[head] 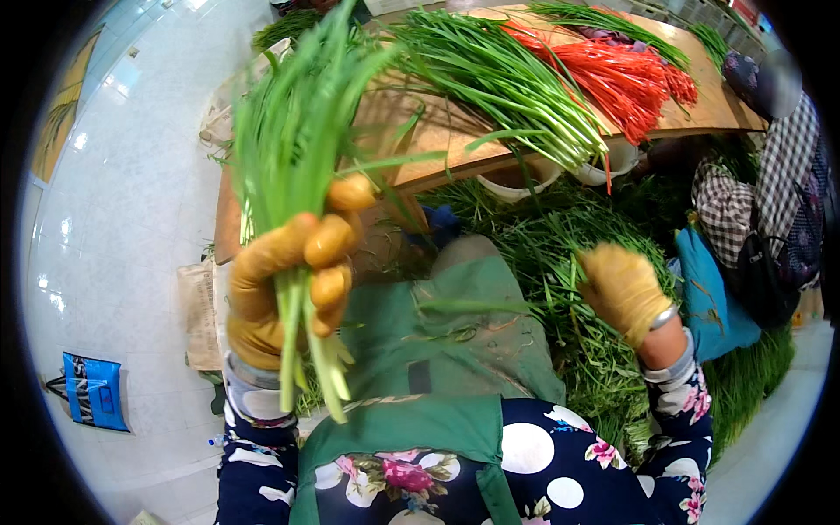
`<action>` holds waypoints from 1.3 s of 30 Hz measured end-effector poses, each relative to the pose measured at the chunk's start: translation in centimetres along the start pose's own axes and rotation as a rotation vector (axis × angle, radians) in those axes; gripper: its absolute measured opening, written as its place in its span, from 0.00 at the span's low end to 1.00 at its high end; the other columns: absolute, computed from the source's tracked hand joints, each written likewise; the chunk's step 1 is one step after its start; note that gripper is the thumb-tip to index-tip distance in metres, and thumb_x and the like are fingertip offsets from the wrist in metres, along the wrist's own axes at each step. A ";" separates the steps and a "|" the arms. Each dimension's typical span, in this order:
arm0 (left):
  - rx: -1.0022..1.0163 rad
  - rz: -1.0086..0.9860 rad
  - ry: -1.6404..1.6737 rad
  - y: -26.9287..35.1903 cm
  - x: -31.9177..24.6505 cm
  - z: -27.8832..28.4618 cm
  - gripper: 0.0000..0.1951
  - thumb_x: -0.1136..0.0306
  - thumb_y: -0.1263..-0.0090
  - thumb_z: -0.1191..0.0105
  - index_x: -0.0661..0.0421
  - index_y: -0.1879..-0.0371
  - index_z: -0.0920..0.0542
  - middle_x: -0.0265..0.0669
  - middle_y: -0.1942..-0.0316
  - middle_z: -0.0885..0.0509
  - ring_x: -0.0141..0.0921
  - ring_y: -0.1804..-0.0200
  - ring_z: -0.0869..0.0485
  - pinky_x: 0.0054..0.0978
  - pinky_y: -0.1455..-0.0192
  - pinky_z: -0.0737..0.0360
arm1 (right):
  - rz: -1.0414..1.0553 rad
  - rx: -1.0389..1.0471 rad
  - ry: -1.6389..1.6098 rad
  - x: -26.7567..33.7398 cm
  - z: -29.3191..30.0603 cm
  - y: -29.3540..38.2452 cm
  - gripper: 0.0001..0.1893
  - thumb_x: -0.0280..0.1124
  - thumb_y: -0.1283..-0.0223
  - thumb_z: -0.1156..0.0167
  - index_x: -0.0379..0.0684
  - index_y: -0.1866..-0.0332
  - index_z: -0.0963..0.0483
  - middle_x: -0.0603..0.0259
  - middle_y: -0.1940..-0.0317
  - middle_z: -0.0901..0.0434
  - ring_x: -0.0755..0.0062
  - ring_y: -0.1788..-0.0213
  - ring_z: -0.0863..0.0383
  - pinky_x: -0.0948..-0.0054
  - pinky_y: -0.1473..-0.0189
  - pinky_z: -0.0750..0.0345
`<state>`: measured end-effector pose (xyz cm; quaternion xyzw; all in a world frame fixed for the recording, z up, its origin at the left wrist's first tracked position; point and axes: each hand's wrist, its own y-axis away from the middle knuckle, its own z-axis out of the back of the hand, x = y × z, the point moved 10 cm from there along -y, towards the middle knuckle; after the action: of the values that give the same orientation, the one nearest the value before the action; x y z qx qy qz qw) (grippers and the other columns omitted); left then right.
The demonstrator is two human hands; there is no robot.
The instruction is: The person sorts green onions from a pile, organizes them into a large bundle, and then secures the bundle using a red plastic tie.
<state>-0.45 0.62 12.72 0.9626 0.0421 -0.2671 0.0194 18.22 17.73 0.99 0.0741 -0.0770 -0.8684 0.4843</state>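
Observation:
My left hand (pixel 295 275), in a yellow rubber glove, grips a bunch of long flat green leaves, likely garlic chives (pixel 289 151). Their pale stem ends stick out below the fist and the leaves point up, blurred. My right hand (pixel 620 292), gloved alike, is over the heap of loose greens (pixel 577 374) at my right side; its fingertips are blurred, and whether they hold a leaf I cannot tell. Another bunch of greens (pixel 499 85) lies on the wooden table (pixel 420 164), beside a pile of red plastic ties (pixel 617 72).
White buckets (pixel 518 187) stand under the table edge. A co-worker in a checked garment (pixel 777 170) sits at the right, near a teal cloth or bag (pixel 709 295). A green apron (pixel 453 328) covers my lap. A blue bag (pixel 95 392) lies on the tiled floor at left.

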 end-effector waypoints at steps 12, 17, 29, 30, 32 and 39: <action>0.394 -0.096 -0.043 -6.1 -9.1 -8.9 0.17 0.79 0.30 0.56 0.65 0.42 0.37 0.36 0.60 0.26 0.21 0.73 0.30 0.18 0.70 0.28 | 0.043 -0.831 -0.072 -2.5 11.8 -11.0 0.06 0.31 0.48 0.42 0.41 0.75 0.22 0.49 0.76 0.20 0.49 0.70 0.18 0.57 0.66 0.22; -0.101 0.107 0.236 -9.8 1.8 6.6 0.24 0.73 0.25 0.55 0.65 0.32 0.41 0.29 0.72 0.31 0.19 0.75 0.36 0.17 0.74 0.34 | -0.040 -0.698 -0.670 -7.6 11.5 -11.4 0.13 0.40 0.41 0.40 0.39 0.66 0.19 0.50 0.75 0.19 0.51 0.67 0.18 0.59 0.61 0.24; -0.317 0.106 -0.068 -7.6 9.0 11.8 0.16 0.75 0.28 0.49 0.63 0.44 0.27 0.45 0.49 0.19 0.34 0.57 0.14 0.25 0.60 0.12 | 0.029 -0.146 -1.732 3.8 1.9 -2.6 0.23 0.46 0.27 0.55 0.35 0.64 0.22 0.70 0.82 0.29 0.86 0.84 0.36 0.86 0.81 0.38; -0.280 0.116 -0.049 -7.6 9.7 11.5 0.15 0.75 0.29 0.49 0.64 0.45 0.26 0.45 0.49 0.19 0.33 0.57 0.14 0.25 0.60 0.12 | 0.052 -0.145 -1.728 4.8 1.3 -2.0 0.24 0.47 0.27 0.55 0.35 0.64 0.22 0.69 0.82 0.29 0.85 0.83 0.35 0.85 0.80 0.37; -0.237 0.155 -0.063 -7.8 10.6 11.4 0.15 0.74 0.29 0.47 0.65 0.46 0.24 0.43 0.49 0.18 0.30 0.56 0.15 0.21 0.58 0.14 | 0.071 0.018 -1.775 7.2 0.0 -1.2 0.23 0.46 0.27 0.54 0.35 0.62 0.23 0.69 0.81 0.27 0.83 0.81 0.32 0.84 0.78 0.34; -0.291 0.100 -0.226 -8.5 10.3 11.2 0.15 0.72 0.31 0.44 0.65 0.47 0.23 0.44 0.52 0.16 0.32 0.55 0.15 0.25 0.54 0.15 | 0.099 -0.426 -1.244 6.3 2.9 -1.0 0.12 0.37 0.33 0.45 0.38 0.64 0.24 0.59 0.82 0.26 0.66 0.83 0.28 0.71 0.78 0.31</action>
<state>1.77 9.17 -2.32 0.9143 0.0302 -0.3634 0.1765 13.56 13.04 3.26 -0.5428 -0.1722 -0.7220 0.3929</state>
